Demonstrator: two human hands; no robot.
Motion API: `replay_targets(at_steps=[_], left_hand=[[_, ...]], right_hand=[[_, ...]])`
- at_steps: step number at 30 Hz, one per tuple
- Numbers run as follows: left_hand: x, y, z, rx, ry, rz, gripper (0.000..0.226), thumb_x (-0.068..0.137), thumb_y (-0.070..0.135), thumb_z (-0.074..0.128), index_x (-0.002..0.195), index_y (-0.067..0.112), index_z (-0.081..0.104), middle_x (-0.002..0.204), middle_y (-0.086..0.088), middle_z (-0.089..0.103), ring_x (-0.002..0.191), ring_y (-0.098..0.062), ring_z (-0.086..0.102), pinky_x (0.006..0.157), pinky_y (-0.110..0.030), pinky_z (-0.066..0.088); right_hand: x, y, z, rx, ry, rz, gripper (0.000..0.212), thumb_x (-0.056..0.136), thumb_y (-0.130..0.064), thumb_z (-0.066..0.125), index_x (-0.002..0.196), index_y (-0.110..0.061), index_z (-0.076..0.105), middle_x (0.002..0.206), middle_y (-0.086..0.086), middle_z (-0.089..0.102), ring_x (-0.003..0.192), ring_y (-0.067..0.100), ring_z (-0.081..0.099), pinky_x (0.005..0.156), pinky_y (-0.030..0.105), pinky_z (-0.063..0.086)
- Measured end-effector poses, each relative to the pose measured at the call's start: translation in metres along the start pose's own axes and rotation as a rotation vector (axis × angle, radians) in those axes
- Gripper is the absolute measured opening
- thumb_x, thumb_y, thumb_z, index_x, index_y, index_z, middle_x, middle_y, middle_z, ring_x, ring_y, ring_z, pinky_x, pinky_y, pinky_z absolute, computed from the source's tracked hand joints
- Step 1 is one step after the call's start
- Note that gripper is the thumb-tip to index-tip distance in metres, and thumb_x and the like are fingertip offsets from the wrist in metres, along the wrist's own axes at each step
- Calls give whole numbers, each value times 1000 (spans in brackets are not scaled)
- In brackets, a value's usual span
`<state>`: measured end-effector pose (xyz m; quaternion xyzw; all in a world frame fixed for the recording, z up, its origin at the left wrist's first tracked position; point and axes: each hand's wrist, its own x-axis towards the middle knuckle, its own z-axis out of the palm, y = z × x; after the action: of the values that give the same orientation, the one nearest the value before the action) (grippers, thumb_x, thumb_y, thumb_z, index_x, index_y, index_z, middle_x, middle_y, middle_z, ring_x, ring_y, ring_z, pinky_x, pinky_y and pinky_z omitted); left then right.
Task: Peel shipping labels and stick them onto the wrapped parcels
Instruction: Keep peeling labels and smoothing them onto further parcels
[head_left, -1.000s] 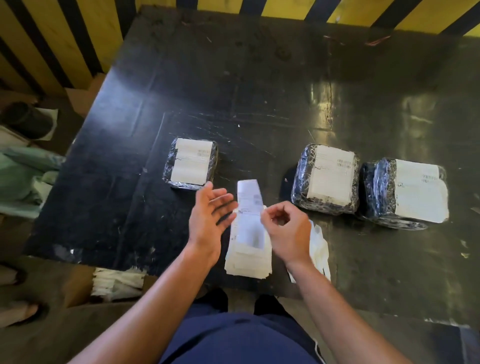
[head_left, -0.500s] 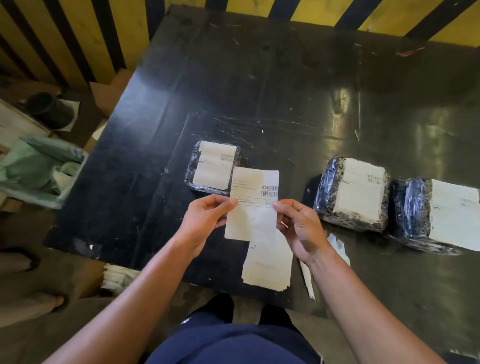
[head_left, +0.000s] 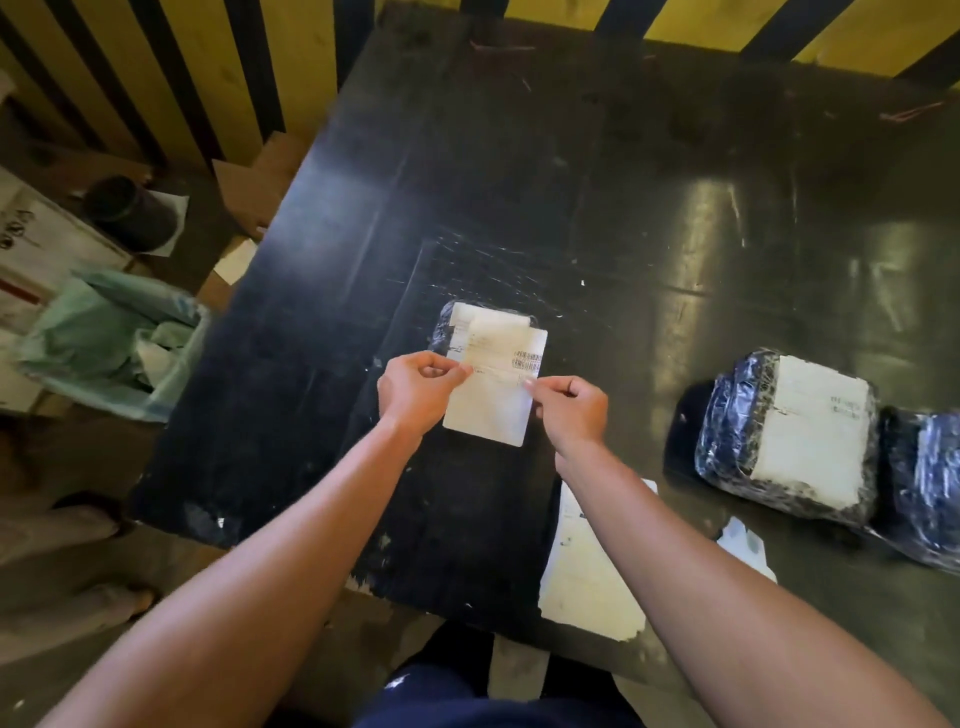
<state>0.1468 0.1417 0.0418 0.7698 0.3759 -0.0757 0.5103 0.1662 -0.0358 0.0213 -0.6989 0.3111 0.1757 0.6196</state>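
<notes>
I hold a white shipping label sheet upright over the black table. My left hand pinches its left edge and my right hand pinches its right edge near the barcode. Behind the sheet lies a small black-wrapped parcel that carries a label, partly hidden. Two more wrapped, labelled parcels sit at the right: one beside another cut off by the frame edge. A stack of label sheets lies at the table's near edge under my right forearm.
A green-lined bin with paper scraps stands on the floor at the left, beside cardboard boxes and a dark cylinder. A loose paper scrap lies near the right parcels. Yellow-and-black striped walls border the table.
Both hands lifted one label sheet off the stack and carried it forward, in front of the left parcel. The view has swung left, so the parcels sit further right.
</notes>
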Motion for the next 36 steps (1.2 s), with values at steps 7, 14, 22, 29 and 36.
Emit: replay_targets(at_steps=[7, 14, 22, 29, 36], left_hand=[[46, 3, 7, 127, -2, -37, 21, 89, 41, 83, 99, 23, 79, 110, -1, 78, 100, -19, 74, 49, -23, 53], [65, -2, 11, 172, 0, -62, 23, 90, 43, 82, 102, 24, 78, 112, -1, 78, 103, -22, 74, 51, -24, 53], [76, -7, 12, 231, 6, -54, 20, 89, 44, 83, 95, 26, 75, 104, 2, 76, 92, -18, 71, 67, -38, 67], [79, -4, 15, 318, 30, 29, 21, 87, 46, 83, 92, 28, 74, 97, 5, 74, 93, -16, 73, 54, -28, 58], [76, -27, 4, 616, 106, 530, 29, 89, 35, 78, 110, 25, 63, 111, 6, 65, 102, -19, 60, 79, -35, 49]], right_hand=[[31, -7, 35, -60, 80, 23, 14, 85, -18, 86, 90, -10, 76, 91, 1, 76, 77, 12, 68, 42, 13, 42], [45, -3, 53, -137, 121, 11, 14, 86, -21, 85, 83, -18, 72, 97, 1, 77, 92, 21, 71, 61, 26, 46], [47, -1, 62, -175, 197, 13, 11, 87, -22, 83, 87, -17, 73, 91, -4, 75, 85, 20, 71, 62, 26, 49], [51, 1, 66, -299, 232, 1, 15, 86, -30, 81, 79, -26, 68, 87, -10, 74, 82, 24, 74, 73, 39, 61], [42, 14, 63, -753, 249, -603, 15, 86, -23, 73, 93, -20, 59, 100, -3, 62, 94, 24, 61, 80, 42, 49]])
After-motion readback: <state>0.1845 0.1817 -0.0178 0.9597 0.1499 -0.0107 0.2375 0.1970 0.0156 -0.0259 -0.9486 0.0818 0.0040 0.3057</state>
